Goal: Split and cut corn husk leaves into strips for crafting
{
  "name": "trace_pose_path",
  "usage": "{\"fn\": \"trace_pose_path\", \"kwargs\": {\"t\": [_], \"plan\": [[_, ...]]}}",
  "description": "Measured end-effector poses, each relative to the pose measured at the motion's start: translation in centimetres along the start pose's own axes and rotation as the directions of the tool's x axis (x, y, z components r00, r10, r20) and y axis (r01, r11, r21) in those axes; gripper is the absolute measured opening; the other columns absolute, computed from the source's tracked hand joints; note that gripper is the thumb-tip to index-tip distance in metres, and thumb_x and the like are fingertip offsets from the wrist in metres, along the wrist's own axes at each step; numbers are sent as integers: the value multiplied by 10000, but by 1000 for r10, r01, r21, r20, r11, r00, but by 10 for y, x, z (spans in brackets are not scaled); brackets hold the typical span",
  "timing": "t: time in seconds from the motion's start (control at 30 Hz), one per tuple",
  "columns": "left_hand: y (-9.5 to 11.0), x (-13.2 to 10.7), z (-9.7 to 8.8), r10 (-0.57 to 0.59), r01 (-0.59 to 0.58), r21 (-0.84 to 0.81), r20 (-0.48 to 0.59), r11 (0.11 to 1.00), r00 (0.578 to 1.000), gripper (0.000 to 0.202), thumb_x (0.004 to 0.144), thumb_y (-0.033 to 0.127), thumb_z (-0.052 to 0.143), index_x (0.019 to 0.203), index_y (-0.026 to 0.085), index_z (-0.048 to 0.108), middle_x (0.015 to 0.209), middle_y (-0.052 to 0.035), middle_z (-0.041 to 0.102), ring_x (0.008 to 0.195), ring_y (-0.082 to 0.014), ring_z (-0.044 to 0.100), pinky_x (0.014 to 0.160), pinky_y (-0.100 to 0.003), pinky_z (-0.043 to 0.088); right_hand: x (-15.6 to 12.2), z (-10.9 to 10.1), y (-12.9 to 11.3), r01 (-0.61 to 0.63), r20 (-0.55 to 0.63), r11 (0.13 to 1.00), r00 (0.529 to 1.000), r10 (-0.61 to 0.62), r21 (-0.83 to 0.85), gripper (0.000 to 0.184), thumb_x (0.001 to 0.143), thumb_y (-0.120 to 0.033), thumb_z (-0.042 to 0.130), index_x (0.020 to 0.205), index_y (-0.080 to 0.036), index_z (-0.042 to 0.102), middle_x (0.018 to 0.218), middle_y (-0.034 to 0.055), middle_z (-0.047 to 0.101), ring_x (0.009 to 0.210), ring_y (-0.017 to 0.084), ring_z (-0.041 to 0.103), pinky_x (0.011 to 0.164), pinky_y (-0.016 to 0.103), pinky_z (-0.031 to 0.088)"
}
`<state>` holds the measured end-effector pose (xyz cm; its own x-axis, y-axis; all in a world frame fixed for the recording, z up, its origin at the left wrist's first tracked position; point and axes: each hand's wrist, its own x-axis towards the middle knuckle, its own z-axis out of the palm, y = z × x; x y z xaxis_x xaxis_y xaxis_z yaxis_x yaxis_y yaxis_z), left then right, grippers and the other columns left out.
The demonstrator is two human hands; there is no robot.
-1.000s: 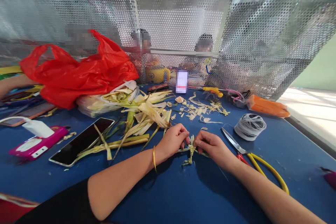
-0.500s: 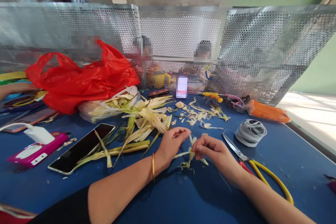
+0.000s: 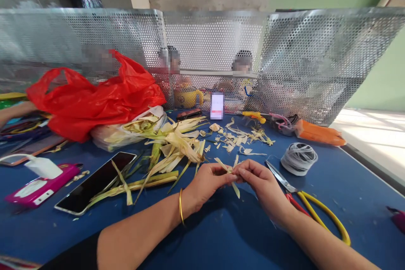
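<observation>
My left hand (image 3: 207,182) and my right hand (image 3: 258,181) meet over the blue table (image 3: 221,236), fingers pinched together on a small woven piece of pale leaf strips (image 3: 230,170). Loose strip ends stick up and hang down between the fingertips. A gold bangle sits on my left wrist. A pile of yellow-green leaf strips (image 3: 167,147) lies just left of my left hand. Scissors with yellow handles (image 3: 303,196) lie right beside my right hand.
A coil of white cord (image 3: 298,158) lies right of the scissors. A black phone (image 3: 95,181), a pink case (image 3: 38,183), a red plastic bag (image 3: 95,93) and leaf scraps (image 3: 240,137) lie around. A perforated metal screen (image 3: 209,46) bounds the table's far side, people behind it.
My hands drew closer together and the fingertips now meet on the woven piece. The dangling strip ends that hung toward the table have been drawn up between the fingers.
</observation>
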<state>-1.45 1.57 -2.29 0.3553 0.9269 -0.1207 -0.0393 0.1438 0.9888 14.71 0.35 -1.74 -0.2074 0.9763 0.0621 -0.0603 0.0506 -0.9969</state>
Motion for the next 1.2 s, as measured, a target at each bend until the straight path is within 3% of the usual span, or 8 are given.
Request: {"fn": "trace_pose_path", "kwargs": {"t": [0.5, 0.63, 0.73, 0.8, 0.87, 0.93, 1.0, 1.2], "plan": [[6, -2, -3, -134, 135, 11, -44, 991, 990, 188, 706, 329, 641, 642, 152, 627, 589, 11, 583, 540, -90, 424, 550, -235, 287, 6, -12, -2, -255, 41, 889, 965, 260, 381, 154, 713, -280, 745, 725, -155, 656, 770, 40, 681, 708, 130, 637, 703, 255, 499], [10, -3, -3, -161, 162, 3, -94, 987, 982, 166, 674, 298, 638, 597, 153, 608, 552, 31, 528, 531, -87, 406, 532, -235, 259, 12, -21, 1, -207, -156, 923, 951, 268, 323, 198, 645, -286, 771, 723, -174, 628, 776, 29, 663, 703, 148, 633, 668, 276, 492], [10, -3, -5, -159, 163, 27, -110, 986, 981, 166, 663, 301, 640, 592, 154, 612, 545, 34, 515, 530, -90, 396, 532, -240, 258, 14, -26, -1, -22, -392, 998, 920, -2, -57, 213, 689, -348, 733, 820, -207, 642, 799, 25, 651, 707, 177, 619, 660, 313, 470], [9, -4, -6, -147, 156, 61, -126, 986, 981, 162, 656, 299, 641, 593, 152, 612, 543, 33, 512, 534, -94, 398, 537, -244, 266, 11, -24, -4, 157, -283, 901, 915, -287, -404, 202, 775, -350, 670, 941, -235, 670, 924, 47, 666, 838, 211, 624, 760, 346, 467], [8, -4, -6, -132, 143, 81, -120, 986, 984, 163, 659, 299, 634, 600, 150, 607, 554, 29, 520, 546, -100, 412, 547, -246, 281, 7, -20, -6, 345, 14, 711, 904, -426, -613, 217, 846, -318, 612, 1049, -267, 671, 1078, 64, 662, 1019, 240, 594, 884, 373, 436], [7, -5, -6, -123, 131, 91, -89, 987, 988, 171, 676, 303, 617, 602, 150, 595, 564, 27, 524, 552, -100, 415, 555, -246, 288, 4, -16, -5, 460, 255, 561, 877, -407, -688, 211, 889, -295, 573, 1080, -274, 661, 1106, 66, 669, 1073, 238, 581, 962, 403, 392], [7, -6, -6, -127, 131, 88, -56, 987, 990, 173, 687, 303, 614, 608, 152, 586, 561, 33, 515, 545, -95, 399, 550, -245, 279, 3, -13, -1, 490, 358, 492, 869, -343, -719, 171, 924, -277, 528, 1035, -252, 656, 1003, 48, 703, 968, 206, 624, 1011, 435, 348], [11, -5, -11, -139, 137, 49, 48, 989, 989, 325, 758, 443, 577, 633, 145, 608, 589, -6, 580, 542, -100, 405, 551, -254, 281, 4, -16, 3, 470, 377, 445, 881, -286, -762, 178, 958, -261, 477, 880, -218, 631, 799, -13, 690, 768, 132, 631, 1042, 415, 313]]}}
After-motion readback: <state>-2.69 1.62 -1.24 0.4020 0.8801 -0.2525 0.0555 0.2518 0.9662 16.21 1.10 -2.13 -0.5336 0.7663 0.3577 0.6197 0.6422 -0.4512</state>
